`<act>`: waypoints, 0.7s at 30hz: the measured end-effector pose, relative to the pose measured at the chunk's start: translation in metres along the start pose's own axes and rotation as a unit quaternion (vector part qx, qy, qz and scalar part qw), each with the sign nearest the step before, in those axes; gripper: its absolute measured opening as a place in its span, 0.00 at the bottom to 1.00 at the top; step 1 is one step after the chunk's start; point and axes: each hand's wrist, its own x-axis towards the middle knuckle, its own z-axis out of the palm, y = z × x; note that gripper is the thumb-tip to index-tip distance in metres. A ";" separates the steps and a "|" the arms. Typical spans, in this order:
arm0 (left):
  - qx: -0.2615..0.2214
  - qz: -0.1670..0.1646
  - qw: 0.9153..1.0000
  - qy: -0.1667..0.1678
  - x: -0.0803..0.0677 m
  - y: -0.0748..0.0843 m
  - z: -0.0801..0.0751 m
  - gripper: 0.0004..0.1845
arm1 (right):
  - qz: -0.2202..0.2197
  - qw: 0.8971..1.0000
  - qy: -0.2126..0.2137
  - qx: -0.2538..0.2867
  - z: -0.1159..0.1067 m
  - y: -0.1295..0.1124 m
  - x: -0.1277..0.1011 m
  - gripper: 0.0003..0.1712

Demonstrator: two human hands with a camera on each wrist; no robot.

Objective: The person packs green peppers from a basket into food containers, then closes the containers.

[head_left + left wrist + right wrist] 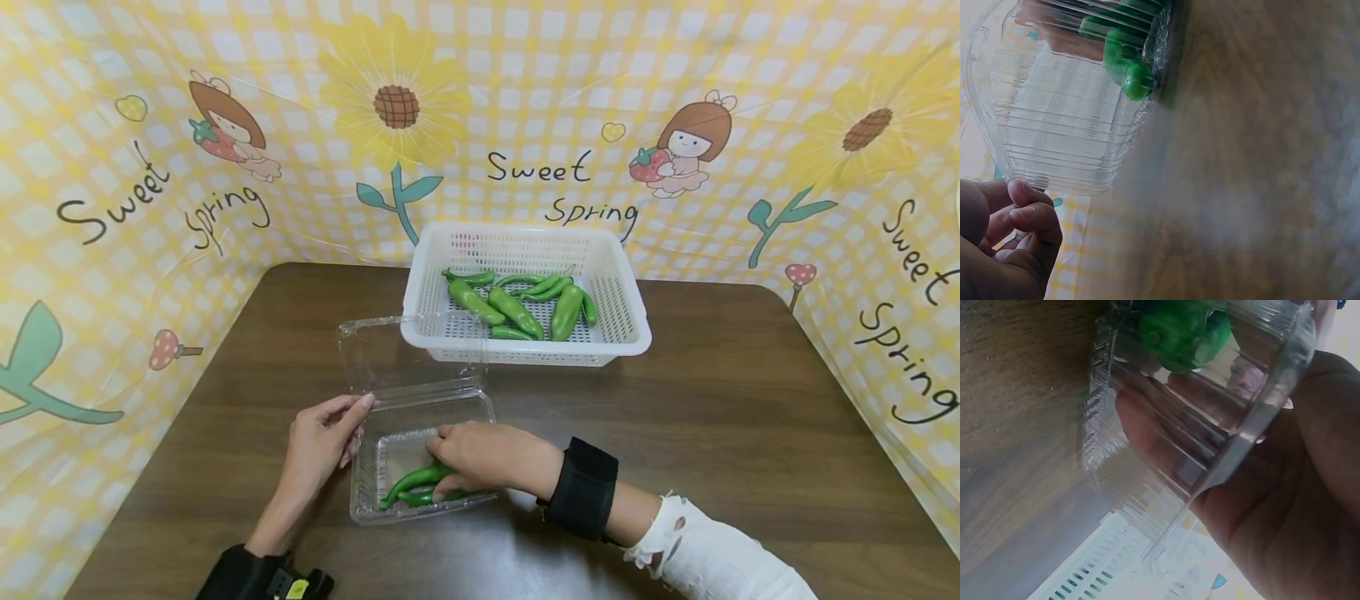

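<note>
Clear plastic is what both hands meet: the right hand (480,457) reaches down into an open clamshell box (390,500), its fingers (450,435) bent inward and closed around the thick end of a green pepper (411,482), which they hold just above or on the box floor; the pictures do not settle which. The pepper's long axis runs from the fingers towards the person's left and slightly nearer to them, its thin tip pointing at the box's near left corner, so nearly all of it lies to the left of the fingers. A second green pepper (417,498) lies in the box just beside it, on the near side, on much the same line. The left hand (321,446) rests at the box's left rim, its fingers (358,417) only gently bent and fairly close together, the tips touching the rim near the hinge; the left wrist view shows them loosely curled beside the ribbed wall. The box's lid (397,354) stands open behind it, leaning against a white basket (622,317) that holds a pile of green peppers (517,304). All of it sits on a dark wooden bench (750,400), with a yellow checked cloth (112,250) rising round it.
</note>
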 end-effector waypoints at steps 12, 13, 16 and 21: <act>0.008 0.001 1.000 -0.002 0.000 0.000 0.000 0.19 | 0.017 1.000 -0.013 0.018 -0.001 0.002 -0.004 0.23; 0.010 0.002 1.000 -0.002 0.000 0.000 0.000 0.20 | 0.018 1.000 -0.014 0.019 -0.001 0.002 -0.004 0.23; 0.011 0.001 1.000 -0.004 0.000 -0.001 0.000 0.20 | 0.018 1.000 -0.016 0.019 -0.002 0.002 -0.005 0.23; 0.009 0.000 1.000 -0.008 0.000 0.002 0.000 0.18 | 0.010 1.000 -0.008 -0.004 -0.008 0.002 -0.008 0.24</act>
